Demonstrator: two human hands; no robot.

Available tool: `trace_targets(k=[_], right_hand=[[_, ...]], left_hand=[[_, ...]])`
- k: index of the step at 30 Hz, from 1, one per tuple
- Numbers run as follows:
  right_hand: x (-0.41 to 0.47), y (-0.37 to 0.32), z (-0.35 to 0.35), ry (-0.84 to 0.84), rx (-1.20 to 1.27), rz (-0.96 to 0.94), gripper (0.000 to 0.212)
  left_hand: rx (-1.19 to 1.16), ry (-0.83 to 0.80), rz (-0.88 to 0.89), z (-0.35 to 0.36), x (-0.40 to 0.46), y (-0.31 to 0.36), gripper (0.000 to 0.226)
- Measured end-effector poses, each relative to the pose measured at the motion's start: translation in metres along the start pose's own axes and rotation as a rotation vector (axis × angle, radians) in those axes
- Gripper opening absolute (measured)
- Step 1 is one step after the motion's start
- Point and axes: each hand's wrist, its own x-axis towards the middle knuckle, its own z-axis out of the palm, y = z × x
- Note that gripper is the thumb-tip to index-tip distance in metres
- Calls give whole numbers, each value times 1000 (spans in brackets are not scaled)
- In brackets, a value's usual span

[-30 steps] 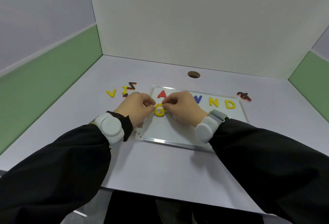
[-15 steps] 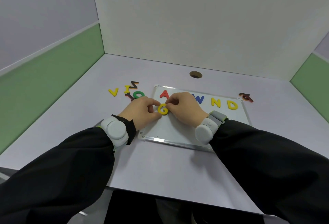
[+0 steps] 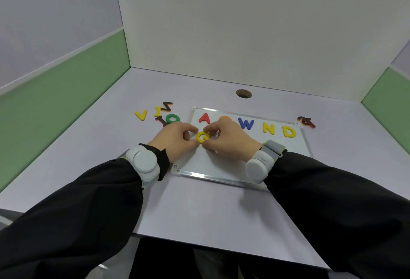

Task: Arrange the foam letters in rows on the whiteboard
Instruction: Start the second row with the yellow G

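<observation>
Both hands pinch a yellow G (image 3: 202,137), the left hand (image 3: 177,138) at its 9 o'clock edge, the right hand (image 3: 228,138) at 3 o'clock, on the whiteboard (image 3: 221,165) beneath a red A (image 3: 204,118). W (image 3: 246,123), N (image 3: 269,128) and D (image 3: 289,131) continue the row; loose letters (image 3: 163,114) lie at the board's 10 o'clock.

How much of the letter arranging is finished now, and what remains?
Done: top row on the whiteboard holds A, W, N, D. In hand: both hands set the yellow G below. Left: loose letters beside the board.
</observation>
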Motion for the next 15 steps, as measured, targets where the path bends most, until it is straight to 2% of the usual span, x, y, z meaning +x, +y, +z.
trace_targets(k=[15], right_hand=[[0, -3, 2, 10, 35, 3, 40]], left_hand=[[-19, -1, -1, 1, 0, 1, 36]])
